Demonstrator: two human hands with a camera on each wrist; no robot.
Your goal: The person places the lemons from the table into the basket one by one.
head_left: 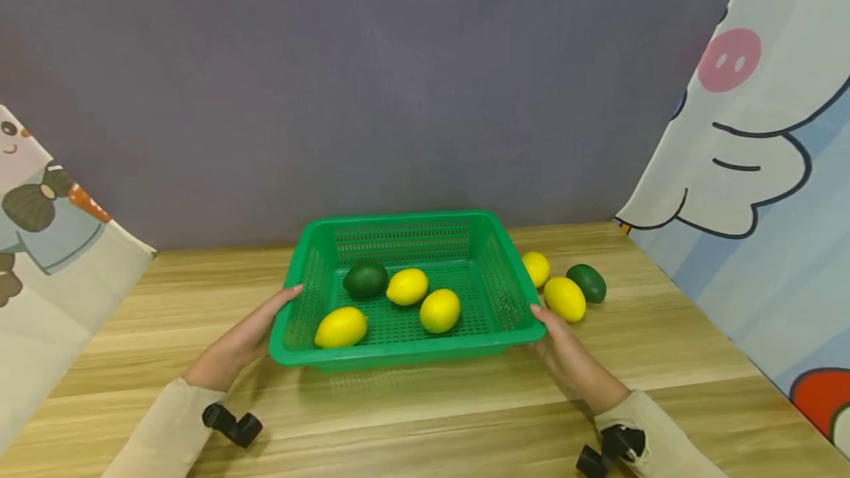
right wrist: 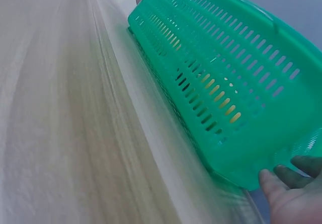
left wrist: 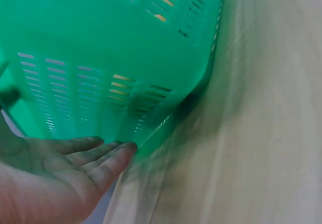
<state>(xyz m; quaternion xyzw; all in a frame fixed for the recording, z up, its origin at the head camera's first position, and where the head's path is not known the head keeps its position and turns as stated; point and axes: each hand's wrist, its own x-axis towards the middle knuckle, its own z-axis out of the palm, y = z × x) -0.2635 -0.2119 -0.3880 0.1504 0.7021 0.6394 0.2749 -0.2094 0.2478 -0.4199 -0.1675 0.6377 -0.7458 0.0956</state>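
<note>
A green plastic basket point(head_left: 398, 350) with slotted walls is held at both short sides. My left hand point(head_left: 240, 338) grips its left side, thumb on the rim; the left wrist view shows the fingers point(left wrist: 108, 166) lying along the outer wall below. On the right side, my right hand point(head_left: 569, 356) has its thumb over the rim near the front corner. Its fingers point(right wrist: 274, 183) are under that edge in the right wrist view. Inside the basket lie three lemons, one at front left point(head_left: 341, 327), and a dark green avocado-like fruit point(head_left: 365, 279).
Just right of the basket, two yellow fruits, the nearer one point(head_left: 565, 299) larger in view, lie beside another dark green fruit point(head_left: 587, 283) on the wooden table point(head_left: 412, 419). A grey wall panel point(head_left: 412, 94) rises behind. Cartoon-printed cloths point(head_left: 750, 168) flank both sides.
</note>
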